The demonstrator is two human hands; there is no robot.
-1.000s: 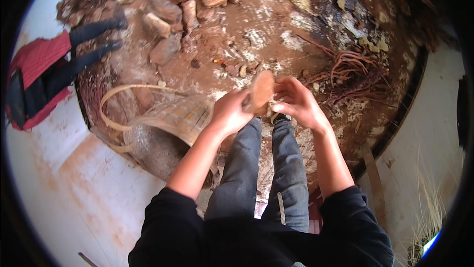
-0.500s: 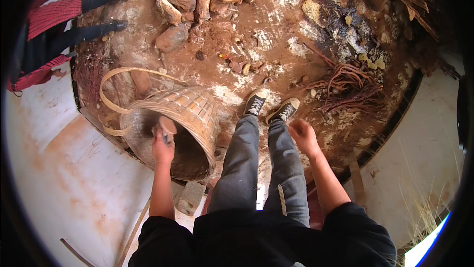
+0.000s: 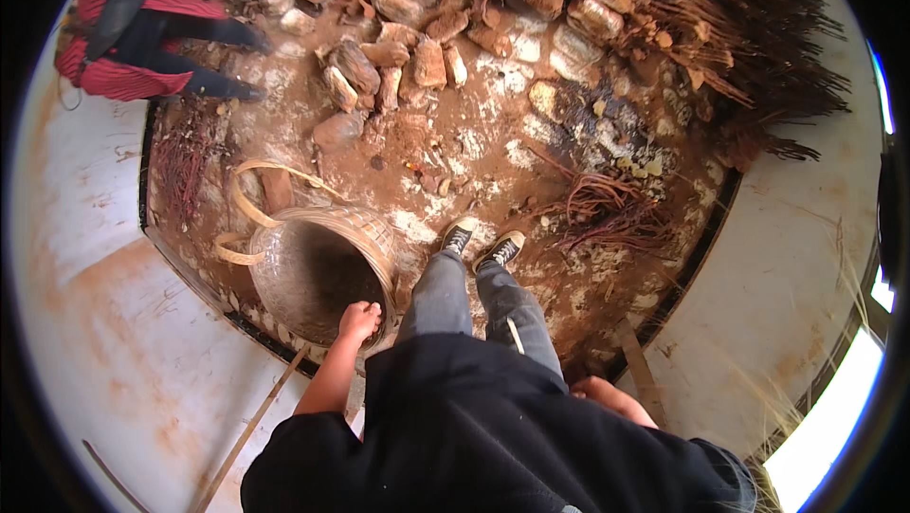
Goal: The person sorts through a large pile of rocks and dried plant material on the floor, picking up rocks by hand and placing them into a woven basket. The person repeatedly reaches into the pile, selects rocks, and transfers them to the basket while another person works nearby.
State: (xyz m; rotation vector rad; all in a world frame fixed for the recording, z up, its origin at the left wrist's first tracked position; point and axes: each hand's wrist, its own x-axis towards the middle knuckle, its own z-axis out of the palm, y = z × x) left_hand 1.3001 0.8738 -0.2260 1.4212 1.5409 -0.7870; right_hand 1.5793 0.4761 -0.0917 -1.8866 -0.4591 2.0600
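A woven basket (image 3: 365, 233) lies tipped to my left, its wide mouth facing back toward me and strap-like handles (image 3: 248, 198) looping off its far left side. My left hand (image 3: 359, 321) is closed at the near right part of the mouth, close to the rim. Whether it grips the rim or something small is hidden by the curled fingers. Down by my right hip is my right hand (image 3: 602, 393), partly covered by my black shirt, its fingers not clearly seen. The dim inside of the basket shows no distinct contents.
Rough stones (image 3: 355, 67) are heaped ahead on the brown dirt floor. A bundle of reddish roots or twigs (image 3: 616, 210) lies right of my shoes; more dry branches (image 3: 720, 48) pile at the far right. Another person (image 3: 142, 29) in red bends at the far left. White walls curve around.
The reddish-brown lump in my left hand no longer shows; that hand has moved right, toward the basket's rim. My right hand has drawn back to my hip. The view has shifted.
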